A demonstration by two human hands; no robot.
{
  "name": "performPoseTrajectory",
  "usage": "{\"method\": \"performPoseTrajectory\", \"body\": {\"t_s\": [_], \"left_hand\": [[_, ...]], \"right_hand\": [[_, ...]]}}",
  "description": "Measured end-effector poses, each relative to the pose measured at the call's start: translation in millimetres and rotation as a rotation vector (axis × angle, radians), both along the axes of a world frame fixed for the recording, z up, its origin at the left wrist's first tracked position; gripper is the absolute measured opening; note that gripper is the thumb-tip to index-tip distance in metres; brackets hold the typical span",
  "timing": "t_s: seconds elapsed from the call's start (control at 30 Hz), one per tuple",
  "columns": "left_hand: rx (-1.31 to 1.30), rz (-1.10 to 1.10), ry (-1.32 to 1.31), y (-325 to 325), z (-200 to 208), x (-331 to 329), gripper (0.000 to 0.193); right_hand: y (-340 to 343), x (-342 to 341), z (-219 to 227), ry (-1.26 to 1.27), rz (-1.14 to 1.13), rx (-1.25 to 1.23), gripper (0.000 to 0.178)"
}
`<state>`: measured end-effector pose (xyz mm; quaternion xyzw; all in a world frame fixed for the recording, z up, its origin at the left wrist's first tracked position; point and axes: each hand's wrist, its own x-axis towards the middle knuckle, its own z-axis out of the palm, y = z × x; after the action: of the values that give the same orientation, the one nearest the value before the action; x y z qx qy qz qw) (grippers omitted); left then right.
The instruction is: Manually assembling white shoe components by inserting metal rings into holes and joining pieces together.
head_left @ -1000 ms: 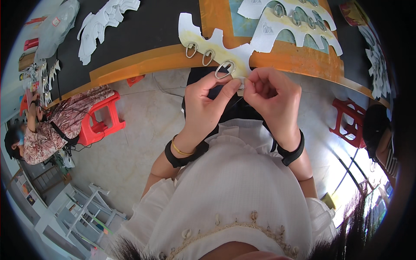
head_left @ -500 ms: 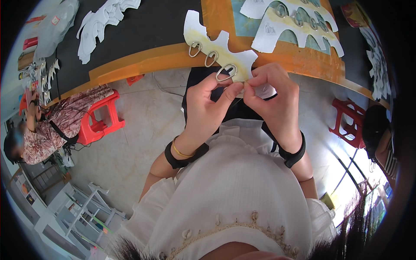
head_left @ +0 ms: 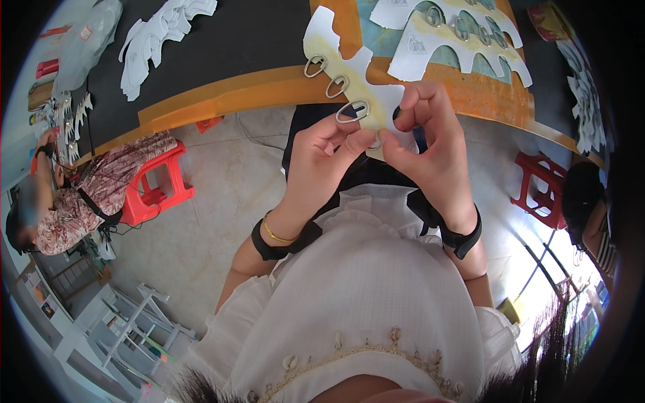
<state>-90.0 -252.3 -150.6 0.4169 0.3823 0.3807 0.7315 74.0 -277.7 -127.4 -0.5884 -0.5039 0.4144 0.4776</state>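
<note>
A white scalloped cut-out piece (head_left: pixel 365 78) with yellowish smears hangs between my hands in front of the table edge. Several oval metal rings sit along its left side, the nearest ring (head_left: pixel 353 111) beside my left fingertips. My left hand (head_left: pixel 328 156) pinches the lower part of the piece, thumb on top. My right hand (head_left: pixel 433 138) is bent around the lower right edge, its thumb against the piece near my left thumb and its index finger curled at the edge. What lies under the thumbs is partly hidden.
Similar white pieces with rings (head_left: pixel 463 40) lie on the orange-edged table (head_left: pixel 269 84). More white cut-outs (head_left: pixel 151 47) are stacked at the far left, others (head_left: pixel 584 101) at the right. A co-worker (head_left: pixel 67 208) sits left by a red stool (head_left: pixel 158 185); another red stool (head_left: pixel 541 188) stands right.
The piece has turned more upright, its far end shifting right and away. My right hand's fingers have spread from a tight pinch and moved up along the edge. The left co-worker's arm has moved.
</note>
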Motion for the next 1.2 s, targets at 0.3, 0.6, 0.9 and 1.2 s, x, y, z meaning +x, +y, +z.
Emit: {"method": "performPoseTrajectory", "body": {"t_s": [0.3, 0.6, 0.9, 1.2], "left_hand": [[-0.211, -0.028, -0.173, 13.8, 19.3, 10.0, 0.019], [-0.221, 0.088, -0.438, 22.3, 24.2, 51.7, 0.008], [-0.190, 0.182, -0.373, 25.1, 23.7, 57.7, 0.011], [0.093, 0.097, -0.135, 52.7, 18.3, 19.4, 0.020]], "right_hand": [[5.4, 11.7, 20.3, 0.068, -0.103, 0.215, 0.038], [3.9, 11.1, 27.7, -0.679, -0.331, 0.430, 0.018], [14.5, 11.6, 16.4, -0.550, -0.298, 0.358, 0.014], [11.3, 36.9, 32.7, 0.108, -0.333, 0.069, 0.007]]}}
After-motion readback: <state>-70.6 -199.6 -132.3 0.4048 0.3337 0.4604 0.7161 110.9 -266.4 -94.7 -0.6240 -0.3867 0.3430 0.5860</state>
